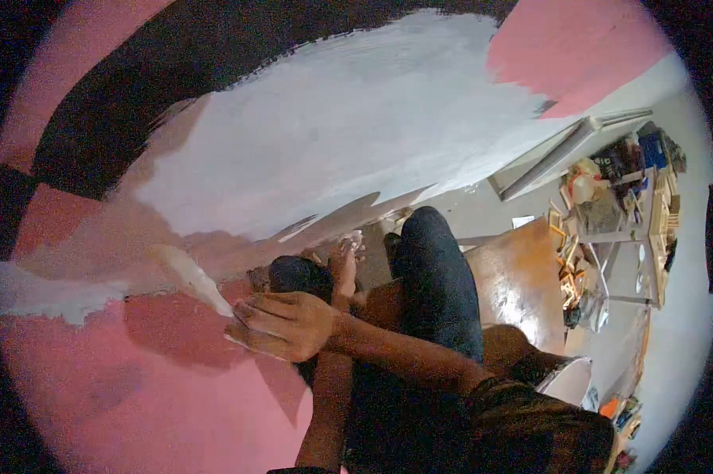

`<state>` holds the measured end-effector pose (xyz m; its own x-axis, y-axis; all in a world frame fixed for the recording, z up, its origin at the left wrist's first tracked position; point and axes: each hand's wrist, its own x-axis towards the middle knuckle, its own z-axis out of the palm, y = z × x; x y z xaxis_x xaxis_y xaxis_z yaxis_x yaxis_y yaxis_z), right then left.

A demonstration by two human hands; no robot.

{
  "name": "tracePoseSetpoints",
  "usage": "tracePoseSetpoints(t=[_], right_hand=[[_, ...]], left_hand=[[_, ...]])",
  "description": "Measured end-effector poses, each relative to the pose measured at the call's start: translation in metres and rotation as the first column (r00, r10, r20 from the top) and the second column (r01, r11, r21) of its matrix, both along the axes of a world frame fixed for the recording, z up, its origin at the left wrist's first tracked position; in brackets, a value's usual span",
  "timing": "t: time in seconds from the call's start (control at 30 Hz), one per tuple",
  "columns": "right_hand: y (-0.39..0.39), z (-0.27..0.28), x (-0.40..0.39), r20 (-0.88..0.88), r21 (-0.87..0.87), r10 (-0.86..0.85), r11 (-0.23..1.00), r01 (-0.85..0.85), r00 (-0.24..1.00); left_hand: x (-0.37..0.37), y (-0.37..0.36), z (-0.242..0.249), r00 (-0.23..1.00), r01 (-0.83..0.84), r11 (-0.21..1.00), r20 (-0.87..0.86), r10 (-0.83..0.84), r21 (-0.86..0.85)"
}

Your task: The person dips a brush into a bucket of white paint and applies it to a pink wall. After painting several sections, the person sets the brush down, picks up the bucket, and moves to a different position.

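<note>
My right hand (285, 324) is closed around the handle of a paintbrush (198, 280). The brush's pale bristle end points up and left, against the painted surface (325, 126), where a grey-white area meets brown and pink. My right forearm crosses over my left arm. Farther off, between my dark-clothed knees, is my left hand (343, 268), small in view, with its fingers curled and white at the tips. What it holds, if anything, I cannot make out.
A dark curved band (198, 55) borders the white paint. To the right stand a brown table (522, 276), a leaning frame-like panel (550, 162) and shelving (660, 237) with cluttered items. A white rounded object (570, 383) lies near my right sleeve.
</note>
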<state>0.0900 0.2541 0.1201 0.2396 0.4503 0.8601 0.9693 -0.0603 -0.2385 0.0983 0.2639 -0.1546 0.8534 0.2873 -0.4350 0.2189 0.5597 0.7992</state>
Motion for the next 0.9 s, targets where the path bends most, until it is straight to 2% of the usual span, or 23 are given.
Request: tracePoseSetpoints(t=[0.03,0.07,0.1,0.13,0.2,0.23,0.3,0.33,0.37,0.4,0.47,0.53,0.57,0.6,0.63,0.67,0.7,0.73,0.77,0.8,0.83,0.87,0.9], right_hand=[[0.002,0.004,0.011,0.015,0.04,0.052,0.998,-0.053,0.999],[-0.012,0.011,0.024,-0.321,-0.248,0.15,0.94,-0.236,0.935],[-0.027,0.029,0.04,-0.65,-0.535,-0.047,0.737,-0.413,0.759],[-0.041,0.046,0.057,-0.681,-0.718,-0.321,0.471,-0.513,0.659],[-0.122,0.0,0.072,-0.349,-0.8,-0.563,0.595,0.075,0.749],[-0.163,-0.024,0.08,-0.239,-0.742,-0.703,0.577,0.341,0.67],[-0.22,-0.045,0.089,-0.333,-0.154,-0.849,0.479,0.864,0.411],[-0.231,-0.031,0.089,-0.389,0.303,-0.679,0.545,0.782,0.623],[-0.269,-0.042,0.088,-0.307,0.25,-0.784,0.481,0.84,0.54],[-0.307,-0.052,0.088,-0.217,0.211,-0.871,0.4,0.892,0.442],[-0.297,-0.041,0.084,-0.464,0.313,-0.75,0.359,0.879,0.472],[-0.268,-0.051,0.087,-0.559,0.44,-0.518,0.477,0.761,0.648],[-0.249,-0.054,0.087,-0.583,0.512,-0.38,0.513,0.688,0.718],[-0.226,-0.052,0.085,-0.41,0.237,-0.67,0.577,0.782,0.619],[-0.203,-0.087,0.077,-0.345,0.071,-0.713,0.628,0.775,0.61],[-0.18,-0.12,0.068,-0.265,-0.09,-0.739,0.658,0.747,0.619],[-0.145,-0.147,0.065,-0.231,-0.466,-0.786,0.607,0.643,0.574],[-0.086,-0.079,0.046,-0.317,-0.727,-0.671,0.626,0.282,0.671],[-0.027,-0.012,0.027,-0.471,-0.838,-0.565,0.527,-0.144,0.677],[-0.001,-0.014,0.016,-0.477,-0.691,-0.316,0.711,-0.128,0.82],[0.026,-0.016,0.004,-0.329,-0.513,-0.038,0.846,-0.144,0.944],[0.052,-0.017,-0.008,-0.087,-0.361,0.14,0.919,-0.162,0.986],[0.058,-0.014,-0.014,0.013,-0.119,0.105,0.988,-0.103,0.994]], left_hand=[[-0.005,0.006,-0.013,0.999,0.033,0.999,-0.003,-0.033,0.005],[-0.005,0.01,-0.025,0.998,0.059,0.998,-0.001,-0.059,0.006],[-0.006,0.014,-0.051,0.996,0.084,0.996,0.003,-0.084,0.004],[-0.005,0.015,-0.074,0.994,0.111,0.994,0.01,-0.111,-0.002],[0.002,0.008,-0.107,0.985,0.171,0.985,0.035,-0.17,-0.022],[0.0,-0.007,0.003,0.998,-0.042,0.987,0.039,0.048,-0.152],[0.006,-0.01,-0.005,0.98,0.163,0.973,-0.137,-0.141,0.164],[0.009,-0.015,-0.013,0.98,0.186,0.949,-0.119,-0.16,0.254],[0.012,-0.021,-0.021,0.979,0.202,0.917,-0.104,-0.176,0.343],[0.013,-0.029,-0.029,0.988,0.124,0.918,0.035,-0.148,0.376],[0.013,-0.034,-0.015,0.979,0.092,0.907,0.128,-0.157,0.411],[0.007,-0.029,0.039,0.971,0.2,0.881,0.035,-0.237,0.428],[0.004,-0.026,0.037,0.974,0.204,0.937,0.038,-0.223,0.283],[0.002,-0.023,0.029,0.978,0.198,0.971,0.041,-0.205,0.132],[0.001,-0.02,0.021,0.982,0.185,0.982,0.042,-0.184,-0.023],[0.001,-0.018,0.013,0.984,0.177,0.984,0.029,-0.177,0.002],[0.003,-0.018,0.004,0.985,0.169,0.985,0.016,-0.17,0.027],[0.004,-0.019,-0.004,0.987,0.162,0.986,0.001,-0.163,0.049],[0.003,-0.02,-0.011,0.988,0.157,0.985,-0.015,-0.156,0.071],[0.001,-0.018,-0.02,0.988,0.153,0.984,-0.033,-0.15,0.097],[0.001,-0.013,-0.009,0.981,0.193,0.94,-0.067,-0.181,0.281],[-0.002,-0.009,0.002,0.983,0.181,0.935,-0.074,-0.166,0.305],[-0.005,-0.006,0.005,0.985,0.168,0.929,-0.08,-0.15,0.33]])
